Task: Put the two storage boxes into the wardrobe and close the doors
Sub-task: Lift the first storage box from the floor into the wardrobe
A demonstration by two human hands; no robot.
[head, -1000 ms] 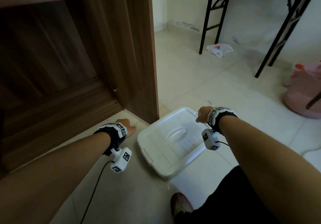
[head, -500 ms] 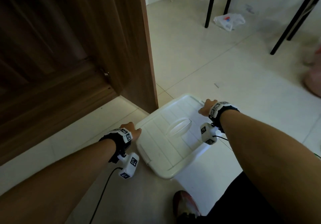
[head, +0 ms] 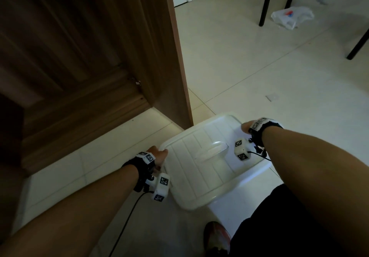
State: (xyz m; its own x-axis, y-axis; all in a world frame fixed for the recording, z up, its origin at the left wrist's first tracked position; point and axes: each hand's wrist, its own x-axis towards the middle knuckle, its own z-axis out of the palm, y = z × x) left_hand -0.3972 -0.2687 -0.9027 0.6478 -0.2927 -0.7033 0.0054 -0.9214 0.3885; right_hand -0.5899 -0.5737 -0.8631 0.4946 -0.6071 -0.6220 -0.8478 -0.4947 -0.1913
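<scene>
A white storage box [head: 201, 169] with a ribbed lid and a moulded handle sits on the tiled floor, just right of the wardrobe. My left hand [head: 158, 155] grips the box's left rim. My right hand [head: 247, 126] grips its far right rim. The wooden wardrobe [head: 79, 101] stands open at the left, with a dark interior, and its open door [head: 175, 57] reaches down to the box's far corner. Only one storage box is in view.
Black table legs [head: 265, 7] stand at the far right, with a white plastic bag [head: 291, 17] on the floor beside them. A foot in a reddish shoe [head: 216, 238] is near the box's front. A cable runs from my left wrist.
My left hand moved right from the floor by the wardrobe onto the box's left rim. The view tilted down and closer to the box. My right hand stayed on the right rim.
</scene>
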